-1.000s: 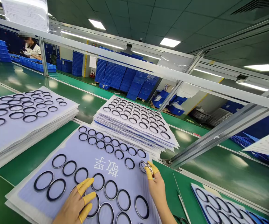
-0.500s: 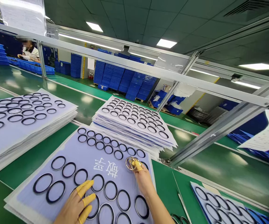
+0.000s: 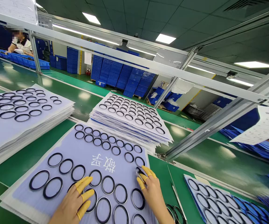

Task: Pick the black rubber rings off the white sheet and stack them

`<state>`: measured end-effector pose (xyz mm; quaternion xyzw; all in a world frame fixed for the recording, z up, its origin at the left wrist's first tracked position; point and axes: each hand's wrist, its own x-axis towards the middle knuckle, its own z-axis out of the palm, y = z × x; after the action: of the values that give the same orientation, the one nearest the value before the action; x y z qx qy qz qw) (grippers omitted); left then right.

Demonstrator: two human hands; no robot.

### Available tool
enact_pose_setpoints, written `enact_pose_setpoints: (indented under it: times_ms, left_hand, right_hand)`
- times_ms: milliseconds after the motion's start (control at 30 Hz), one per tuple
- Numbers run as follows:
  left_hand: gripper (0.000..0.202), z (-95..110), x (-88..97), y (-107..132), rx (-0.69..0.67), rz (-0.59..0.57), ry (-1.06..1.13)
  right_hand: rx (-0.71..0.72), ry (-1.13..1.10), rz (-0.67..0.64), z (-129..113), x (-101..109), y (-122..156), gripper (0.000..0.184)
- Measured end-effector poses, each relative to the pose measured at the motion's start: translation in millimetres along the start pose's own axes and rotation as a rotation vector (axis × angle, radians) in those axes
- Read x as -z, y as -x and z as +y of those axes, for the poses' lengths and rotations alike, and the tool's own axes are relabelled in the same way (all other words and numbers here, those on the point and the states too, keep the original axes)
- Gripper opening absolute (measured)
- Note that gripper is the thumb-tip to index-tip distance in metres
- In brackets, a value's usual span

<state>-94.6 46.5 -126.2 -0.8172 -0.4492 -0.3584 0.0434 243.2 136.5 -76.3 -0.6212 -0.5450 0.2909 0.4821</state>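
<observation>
A sheet (image 3: 69,144) with a pale violet face carries rows of black rings (image 3: 107,184) and white handwritten characters. My left hand (image 3: 72,200), with yellow finger cots, rests over the lower rows. Its fingers are spread and nothing shows in them. Near the sheet's right edge, my right hand (image 3: 149,183) also wears yellow cots. Its fingers are closed on a tilted ring (image 3: 139,171), partly hidden by them. Just above lies another black ring (image 3: 140,161), and a larger ring (image 3: 138,199) lies below the fingertips.
Stacks of ring-covered sheets stand at the left (image 3: 55,116) and behind (image 3: 129,132). To the right are a blue tray of rings (image 3: 204,199), a white pen-like stick (image 3: 178,202) and loose rings (image 3: 178,214). A metal post (image 3: 209,124) slants behind. A person (image 3: 20,45) sits far left.
My right hand has moved right and down from the upper rows, uncovering a ring there. The shiny rings at its fingertips now show only as a tilted edge. My left hand stays put; the view has shifted slightly.
</observation>
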Motion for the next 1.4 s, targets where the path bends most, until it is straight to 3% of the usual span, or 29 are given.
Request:
enact_pose_setpoints:
  times_ms: [233,333,533,667,867,1000,1233,1400]
  left_hand:
    - [0.027,1,1.3,0,0.024,-0.008,-0.017]
    - [0.028,0,-1.6,1,0.007,-0.017,-0.008]
    - [0.025,6,-7.2,5,0.128,0.008,0.051]
    - [0.025,7,-7.7,5,0.13,0.021,0.065]
    - [0.028,4,-5.0,5,0.084,-0.009,0.036]
    - [0.029,3,-2.7,4,0.074,-0.016,0.02]
    - [0.03,1,2.4,3,0.024,-0.011,-0.006]
    - [0.027,2,3.4,-2,0.031,0.008,0.002]
  right_hand:
    - [-0.187,-0.202,-0.018,-6,-3,-8,0.043]
    - [-0.205,-0.244,-0.057,-12,-12,-7,0.042]
    - [-0.18,-0.169,-0.13,-14,-41,-5,0.039]
    - [-0.054,-0.045,-0.124,-12,-50,-9,0.051]
    - [0.364,0.333,-0.141,-19,-57,-3,0.02]
    - [0.556,0.538,-0.205,-20,-63,4,0.018]
    - [0.677,0.754,-0.174,-29,-72,7,0.019]
    - [0.748,0.801,-0.231,-40,-100,5,0.019]
